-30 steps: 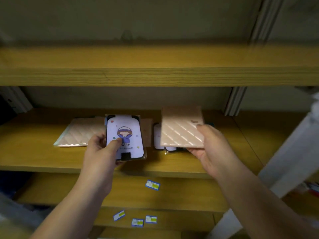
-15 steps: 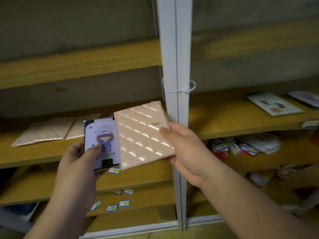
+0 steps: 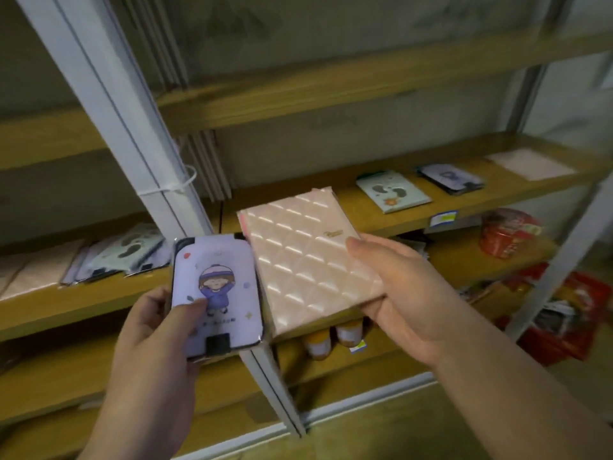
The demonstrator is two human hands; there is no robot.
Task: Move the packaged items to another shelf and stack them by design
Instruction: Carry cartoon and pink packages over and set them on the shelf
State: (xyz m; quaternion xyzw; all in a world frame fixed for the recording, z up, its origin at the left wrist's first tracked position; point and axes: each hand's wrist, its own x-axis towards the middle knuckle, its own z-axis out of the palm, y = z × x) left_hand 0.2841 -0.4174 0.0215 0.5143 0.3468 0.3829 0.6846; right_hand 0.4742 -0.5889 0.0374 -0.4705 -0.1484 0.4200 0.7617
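My left hand [image 3: 156,330] grips a lilac packaged item with a cartoon child in a purple coat [image 3: 217,293], thumb on its face. My right hand [image 3: 408,290] holds a pink quilted packaged item [image 3: 305,257] by its right edge, thumb on top. Both are in the air in front of the grey upright post [image 3: 132,127]. On the left shelf [image 3: 66,303] lie more pink quilted and footprint-design packages [image 3: 129,250]. On the right shelf [image 3: 464,207] lie a pale green footprint package [image 3: 393,191], a lilac cartoon package [image 3: 451,177] and a pink one [image 3: 530,163].
Below the right shelf stand a red round tin [image 3: 510,232], red bags [image 3: 577,307] and small yellow-topped jars [image 3: 331,336]. A white cable tie [image 3: 179,185] wraps the post. A wooden shelf [image 3: 331,91] runs above.
The view has swung right, from the left shelf bay past the post to the right bay. Both hands have carried their packages away from the left shelf toward the right.
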